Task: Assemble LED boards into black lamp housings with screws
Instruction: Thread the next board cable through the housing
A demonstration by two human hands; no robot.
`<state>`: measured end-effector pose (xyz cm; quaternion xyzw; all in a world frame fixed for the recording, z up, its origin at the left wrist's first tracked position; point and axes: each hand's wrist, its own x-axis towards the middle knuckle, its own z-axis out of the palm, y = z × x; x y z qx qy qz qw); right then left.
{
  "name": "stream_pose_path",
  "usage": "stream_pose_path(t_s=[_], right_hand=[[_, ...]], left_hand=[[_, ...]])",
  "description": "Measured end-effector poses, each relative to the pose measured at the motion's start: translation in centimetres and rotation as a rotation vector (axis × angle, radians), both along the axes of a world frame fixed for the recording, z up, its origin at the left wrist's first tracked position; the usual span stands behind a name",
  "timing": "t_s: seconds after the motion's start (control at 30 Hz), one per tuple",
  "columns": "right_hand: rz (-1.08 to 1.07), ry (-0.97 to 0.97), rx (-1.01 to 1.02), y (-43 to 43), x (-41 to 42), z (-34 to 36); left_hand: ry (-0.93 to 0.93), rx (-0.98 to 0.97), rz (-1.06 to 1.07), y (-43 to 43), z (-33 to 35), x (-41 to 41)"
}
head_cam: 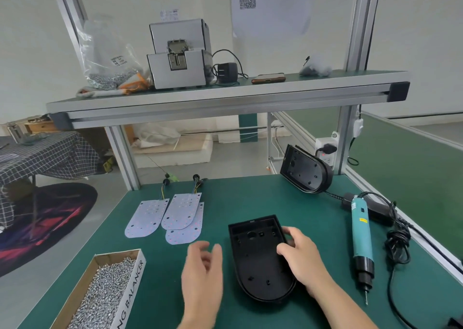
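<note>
Green bench, right hand gripping housing by its right wall, left hand loosely open (empty) beside it, boards far left, screw box near left.

Black housing, teal screwdriver, green bench (white, red-dotted boards).

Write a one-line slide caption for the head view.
Right hand holds an empty black housing on the bench; left hand hovers open beside it, LED boards, screws and driver nearby.
</note>
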<state>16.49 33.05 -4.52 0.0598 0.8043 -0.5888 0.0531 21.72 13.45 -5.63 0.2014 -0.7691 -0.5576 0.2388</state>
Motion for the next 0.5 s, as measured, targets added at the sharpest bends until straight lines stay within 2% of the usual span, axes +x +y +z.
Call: stream_pose_path(t_s=[0.07,0.23,0.37,0.5], right_hand=[[-0.047,0.015,-0.052,-0.2,0.0,-0.1],[-0.133,0.043,-0.107,-0.5,-0.1,-0.3],[-0.124,0.044,-0.097,-0.5,-0.4,-0.7],[-0.095,0.061,-0.050,-0.4,-0.7,-1.2]], left_hand=[[-0.091,-0.149,0.056,-2.8,0.7,-3.1],[-0.494,-0.501,0.100,-8.9,2.4,-10.5],[-0.656,-0.623,0.091,-10.8,3.1,-14.0],[-0.743,-0.651,0.053,-11.3,3.3,-15.9]])
